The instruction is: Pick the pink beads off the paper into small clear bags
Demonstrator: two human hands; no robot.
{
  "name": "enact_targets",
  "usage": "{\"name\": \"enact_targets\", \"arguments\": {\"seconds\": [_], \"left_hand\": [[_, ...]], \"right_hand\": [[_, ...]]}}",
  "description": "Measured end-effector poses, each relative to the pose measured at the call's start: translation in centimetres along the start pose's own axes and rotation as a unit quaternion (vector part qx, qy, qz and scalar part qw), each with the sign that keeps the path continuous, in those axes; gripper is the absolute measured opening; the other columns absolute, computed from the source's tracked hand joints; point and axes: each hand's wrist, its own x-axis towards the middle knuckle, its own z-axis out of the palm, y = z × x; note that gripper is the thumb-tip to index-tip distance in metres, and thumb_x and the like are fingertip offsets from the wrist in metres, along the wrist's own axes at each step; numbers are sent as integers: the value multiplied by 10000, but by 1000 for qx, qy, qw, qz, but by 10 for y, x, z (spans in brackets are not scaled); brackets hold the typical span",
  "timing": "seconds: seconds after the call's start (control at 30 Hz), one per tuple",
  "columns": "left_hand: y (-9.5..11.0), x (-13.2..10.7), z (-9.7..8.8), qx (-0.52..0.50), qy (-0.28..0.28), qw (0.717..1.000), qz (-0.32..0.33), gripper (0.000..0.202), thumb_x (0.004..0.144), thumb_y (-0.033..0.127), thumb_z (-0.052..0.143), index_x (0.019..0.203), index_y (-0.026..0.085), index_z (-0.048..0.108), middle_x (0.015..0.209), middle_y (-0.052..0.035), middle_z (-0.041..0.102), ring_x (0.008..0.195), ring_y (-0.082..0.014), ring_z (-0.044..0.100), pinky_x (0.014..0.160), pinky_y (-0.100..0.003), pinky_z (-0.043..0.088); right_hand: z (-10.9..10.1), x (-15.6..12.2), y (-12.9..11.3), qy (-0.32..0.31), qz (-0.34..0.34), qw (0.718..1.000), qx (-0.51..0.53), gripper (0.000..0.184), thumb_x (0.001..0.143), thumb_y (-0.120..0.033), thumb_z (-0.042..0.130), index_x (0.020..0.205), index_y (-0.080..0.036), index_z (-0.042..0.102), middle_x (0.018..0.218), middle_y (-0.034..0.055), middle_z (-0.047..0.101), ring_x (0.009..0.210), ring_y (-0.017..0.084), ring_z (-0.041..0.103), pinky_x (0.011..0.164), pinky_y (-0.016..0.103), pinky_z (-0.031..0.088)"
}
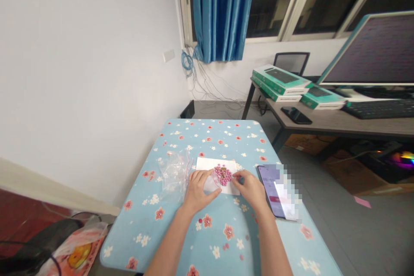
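On a white paper sheet (210, 170) lies a cluster of pink beads (223, 175), shaped like a bunch of grapes, with a thin red wire loop (214, 177) on its left side and a small brown piece on top. My left hand (200, 190) rests on the sheet, its fingertips close to the loop. My right hand (249, 189) reaches in from the other side, fingertips at the cluster's right edge. Whether either hand grips anything is hidden by the fingers.
The sheet lies on a table with a blue floral cover (190, 138). A clear plastic bag (174, 170) lies to its left, and a partly blurred smartphone (276, 192) to its right. A desk with a monitor (368, 49), keyboard (381, 109) and green boxes (280, 82) stands beyond the table's right edge.
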Motion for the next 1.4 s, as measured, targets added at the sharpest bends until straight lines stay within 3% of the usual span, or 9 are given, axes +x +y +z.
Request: {"name": "enact_targets", "arguments": {"seconds": [0.2,1.0,1.2,1.4], "left_hand": [[0,0,0,0,2,1000,-2,508,750,406,646,1202,216,513,1105,-75,621,1024,-241,543,920,-417,396],[-1,0,1,2,6,1000,-5,505,749,408,644,1200,221,516,1098,-72,622,1021,-240,543,923,-425,397],[1,0,-1,2,3,1000,-5,509,748,409,646,1205,225,516,1092,-72,622,1019,-241,544,918,-422,403],[1,1,-1,-10,-2,1000,-4,537,727,407,666,1209,222,519,1090,-85,622,1014,-256,544,911,-433,396]], "right_hand": [[0,0,-4,-35,-7,999,-10,203,777,-270,507,831,-198,689,805,37,669,789,187,617,684,266,401],[4,0,-2,-29,1,1000,-9,197,785,-311,508,809,-213,678,735,22,654,696,178,594,609,260,366],[1,2,-5,-18,-22,994,106,264,811,-386,510,844,-187,680,737,38,651,615,161,546,594,270,392],[5,-2,-27,-25,-56,962,265,269,790,-413,572,839,-169,676,756,53,663,602,147,523,563,259,413]]}}
